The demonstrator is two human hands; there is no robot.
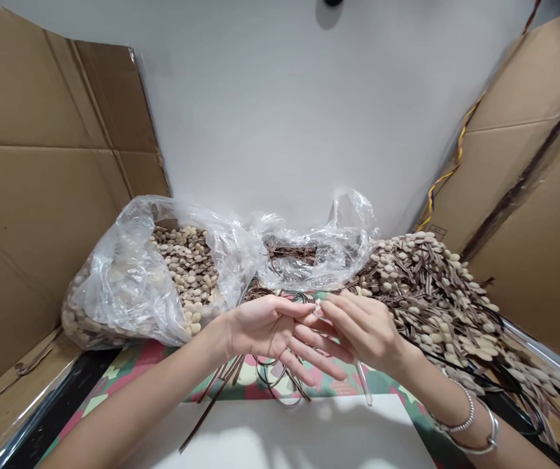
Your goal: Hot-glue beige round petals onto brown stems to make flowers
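My left hand (pixel 280 332) is palm up, its thumb and index finger pinched on a small pale piece (pixel 318 307) and its other fingers stretched out. My right hand (pixel 368 329) meets it from the right, back of the hand upward, with its fingertips closed at the same piece. The piece is too small to tell its kind. Beneath my right hand a thin clear stick (pixel 363 384) slants down; whether the hand holds it cannot be seen. Under both hands lie dark brown cords (pixel 211 397), some straight, some looped.
A clear plastic bag (pixel 133 280) of pale oval and flower-shaped pieces stands left. Another plastic bag (pixel 304 260) with brown cords lies at the back. Pale pieces and brown strips are heaped (pixel 431 293) at right. Cardboard walls (pixel 40 163) flank a white sheet (pixel 280 436) on patterned cloth.
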